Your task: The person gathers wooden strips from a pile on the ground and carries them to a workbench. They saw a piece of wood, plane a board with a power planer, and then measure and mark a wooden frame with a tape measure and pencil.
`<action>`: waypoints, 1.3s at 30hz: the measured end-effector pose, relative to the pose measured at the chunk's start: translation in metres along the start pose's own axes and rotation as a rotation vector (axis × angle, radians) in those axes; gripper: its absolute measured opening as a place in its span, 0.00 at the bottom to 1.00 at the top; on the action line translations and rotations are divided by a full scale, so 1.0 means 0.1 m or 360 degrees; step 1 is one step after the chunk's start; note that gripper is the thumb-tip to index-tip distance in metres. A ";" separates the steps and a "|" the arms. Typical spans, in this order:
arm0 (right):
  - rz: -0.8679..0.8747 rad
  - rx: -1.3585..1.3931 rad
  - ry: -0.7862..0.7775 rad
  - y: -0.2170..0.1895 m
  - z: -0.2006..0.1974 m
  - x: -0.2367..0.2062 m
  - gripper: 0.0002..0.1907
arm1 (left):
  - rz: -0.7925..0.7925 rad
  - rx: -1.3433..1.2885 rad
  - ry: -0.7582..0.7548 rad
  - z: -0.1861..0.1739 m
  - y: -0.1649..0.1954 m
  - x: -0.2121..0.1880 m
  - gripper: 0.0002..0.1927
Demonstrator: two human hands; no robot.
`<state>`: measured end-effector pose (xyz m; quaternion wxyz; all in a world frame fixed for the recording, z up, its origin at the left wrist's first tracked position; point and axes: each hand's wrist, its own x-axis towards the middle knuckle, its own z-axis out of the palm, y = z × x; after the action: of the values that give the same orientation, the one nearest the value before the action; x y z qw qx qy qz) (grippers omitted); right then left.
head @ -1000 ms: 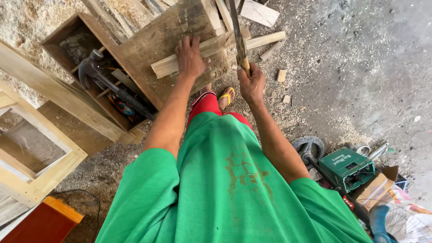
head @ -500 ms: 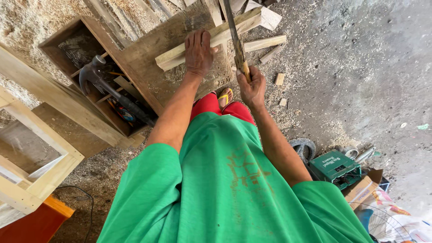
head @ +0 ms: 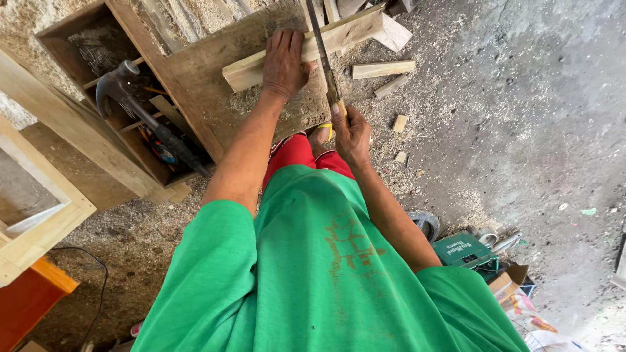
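My left hand (head: 284,62) presses flat on the wood strip (head: 339,36) (light, stiff, likely to skate), fingers spread beside the saw (head: 324,58); my right hand (head: 352,133) wraps its handle

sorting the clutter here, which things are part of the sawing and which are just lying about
In use: left hand pressing the wood strip; right hand gripping the handsaw; board underneath.
Lying about: hammer, wood offcuts, green tool case.
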<state>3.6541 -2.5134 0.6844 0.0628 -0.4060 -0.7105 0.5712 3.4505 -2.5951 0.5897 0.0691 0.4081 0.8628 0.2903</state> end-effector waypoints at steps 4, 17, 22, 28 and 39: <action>0.0059 -0.0133 0.0016 0.00 0.03 0.04 0.25 | 0.0010 0.0044 -0.0057 -0.03 -0.03 0.04 0.32; 0.0034 -0.0141 0.0003 0.00 0.06 0.10 0.24 | 0.0061 0.0043 -0.0116 0.06 -0.15 0.03 0.33; 0.0083 -0.0055 -0.0051 -0.08 0.07 0.15 0.24 | -0.0007 0.0008 -0.0164 0.06 -0.15 0.08 0.33; 0.0185 -0.0341 -0.0025 -0.28 0.04 0.22 0.25 | -0.0027 -0.0113 -0.0160 -0.04 -0.17 0.16 0.31; -0.0077 0.0019 -0.0513 -0.87 -0.18 0.26 0.21 | -0.0107 -0.0100 -0.0045 -0.07 -0.16 0.38 0.10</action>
<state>3.6026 -2.4845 0.7555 -0.0360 -0.2915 -0.7176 0.6315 3.4124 -2.5777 0.5909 0.1037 0.3806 0.8653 0.3091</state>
